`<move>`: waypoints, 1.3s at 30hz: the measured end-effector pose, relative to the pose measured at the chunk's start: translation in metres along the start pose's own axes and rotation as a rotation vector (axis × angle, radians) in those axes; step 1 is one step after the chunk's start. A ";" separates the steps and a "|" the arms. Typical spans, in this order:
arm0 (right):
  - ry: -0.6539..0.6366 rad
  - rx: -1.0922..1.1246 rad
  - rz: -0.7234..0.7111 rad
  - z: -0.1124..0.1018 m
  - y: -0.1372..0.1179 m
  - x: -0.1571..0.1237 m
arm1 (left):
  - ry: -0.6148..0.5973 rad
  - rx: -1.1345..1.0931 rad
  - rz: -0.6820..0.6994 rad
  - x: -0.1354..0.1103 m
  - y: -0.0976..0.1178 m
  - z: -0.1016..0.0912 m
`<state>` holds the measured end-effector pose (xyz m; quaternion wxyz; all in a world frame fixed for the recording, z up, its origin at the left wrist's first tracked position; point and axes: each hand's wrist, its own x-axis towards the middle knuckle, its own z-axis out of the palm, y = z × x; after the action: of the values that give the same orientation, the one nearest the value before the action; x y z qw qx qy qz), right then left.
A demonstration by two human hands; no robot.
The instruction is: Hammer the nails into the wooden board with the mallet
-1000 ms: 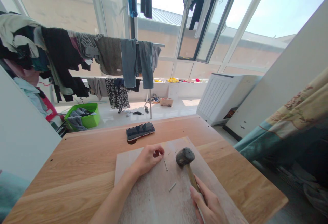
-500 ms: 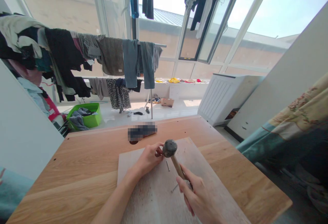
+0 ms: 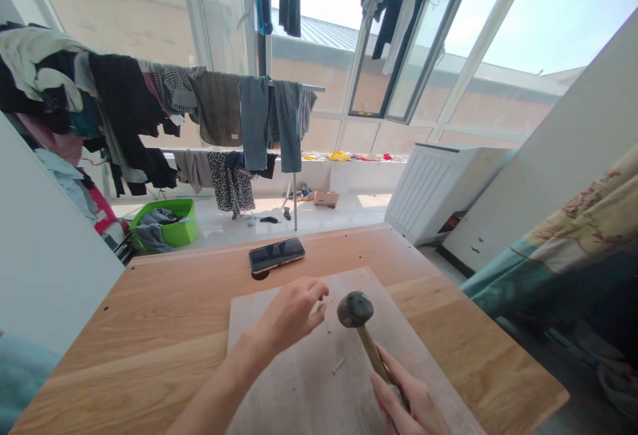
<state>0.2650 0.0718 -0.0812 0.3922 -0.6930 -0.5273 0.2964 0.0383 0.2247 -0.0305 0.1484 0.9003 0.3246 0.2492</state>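
Note:
My right hand (image 3: 411, 395) is wrapped around the wooden handle of a rubber mallet (image 3: 355, 309), whose dark head is raised over the pale board (image 3: 299, 382). Just left of the mallet head is my left hand (image 3: 296, 312), its thumb and fingers apart with nothing visible between them. One nail (image 3: 339, 365) lies on the board between the two hands. Close to my left fingertips a second nail (image 3: 328, 327) shows, partly covered by the hand.
The board rests on a wooden table (image 3: 149, 329). A phone (image 3: 277, 255) lies near the table's far edge, beside a dark round hole. Beyond stand a drying rack with clothes (image 3: 219, 109), a green basket (image 3: 187, 222) and a white cabinet (image 3: 423, 182). A curtain (image 3: 538, 249) hangs at right.
My left hand has lifted and its fingers have spread apart. The mallet has moved right and toward me, away from the left fingers.

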 end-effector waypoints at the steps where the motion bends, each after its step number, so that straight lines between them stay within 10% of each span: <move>1: 0.028 -0.024 0.000 -0.003 0.004 -0.002 | -0.040 0.111 0.120 -0.001 0.007 0.000; 5: 0.060 -0.065 0.009 -0.005 0.012 -0.002 | -0.171 0.424 0.486 -0.007 0.023 0.015; 10: 0.004 0.025 0.048 0.006 0.009 0.000 | -0.160 0.528 0.510 -0.008 0.024 0.027; 15: -0.038 0.021 0.085 0.004 0.008 -0.004 | -0.175 0.322 0.316 -0.013 0.008 0.015; 23: 0.019 0.026 0.001 0.001 0.020 -0.002 | 0.262 -0.510 -0.265 -0.022 -0.038 0.021; 39: -0.006 0.071 0.082 0.004 0.020 0.000 | 0.242 -0.358 -0.237 -0.028 -0.032 0.019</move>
<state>0.2720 0.0697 -0.1001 0.4025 -0.6987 -0.4890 0.3326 0.0142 0.2280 -0.0700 0.2937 0.7788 0.3939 0.3899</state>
